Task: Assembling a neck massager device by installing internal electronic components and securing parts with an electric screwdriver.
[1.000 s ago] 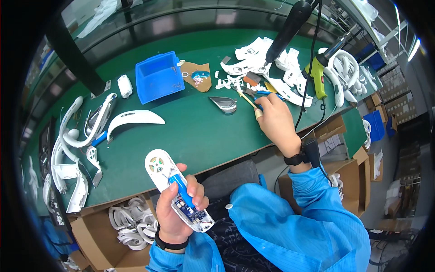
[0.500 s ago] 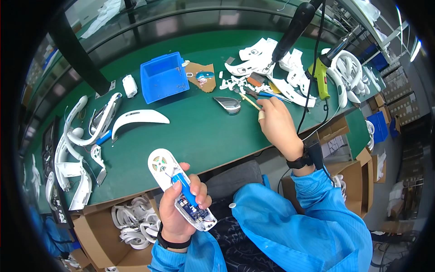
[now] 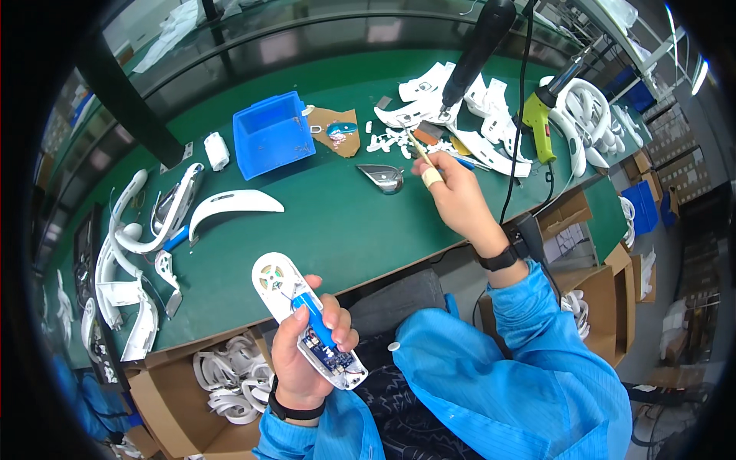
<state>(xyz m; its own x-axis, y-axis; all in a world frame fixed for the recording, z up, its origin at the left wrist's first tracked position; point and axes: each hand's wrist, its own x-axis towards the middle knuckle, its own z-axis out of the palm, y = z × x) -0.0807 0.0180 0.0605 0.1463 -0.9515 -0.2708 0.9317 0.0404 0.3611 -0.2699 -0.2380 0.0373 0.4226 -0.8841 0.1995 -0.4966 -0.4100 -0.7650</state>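
My left hand (image 3: pixel 307 349) is closed round an open white oblong electronic housing (image 3: pixel 270 287), held in front of me off the bench edge. Inside it a blue cylindrical battery (image 3: pixel 314 318), a blue circuit board (image 3: pixel 328 354) and a round part at the far end show. Over the bench, my right hand (image 3: pixel 452 188) pinches a thin yellowish stick-like tool (image 3: pixel 420 148); its exact kind is unclear. The tool's far end points at small white plastic pieces (image 3: pixel 392 140). Just left of this hand lies a grey teardrop-shaped part (image 3: pixel 381 178).
A blue bin (image 3: pixel 268 138) stands beside a cardboard scrap (image 3: pixel 345 142). Curved white shells (image 3: pixel 238 205) lie at the left. A black hanging tool (image 3: pixel 479 54) and a yellow-green electric tool (image 3: pixel 538 126) are at the right. Boxes of white parts (image 3: pixel 169 399) stand below the bench.
My right hand has lifted the thin tool off the pile and tilted it more upright, moving slightly left. My left hand still holds the housing in nearly the same place.
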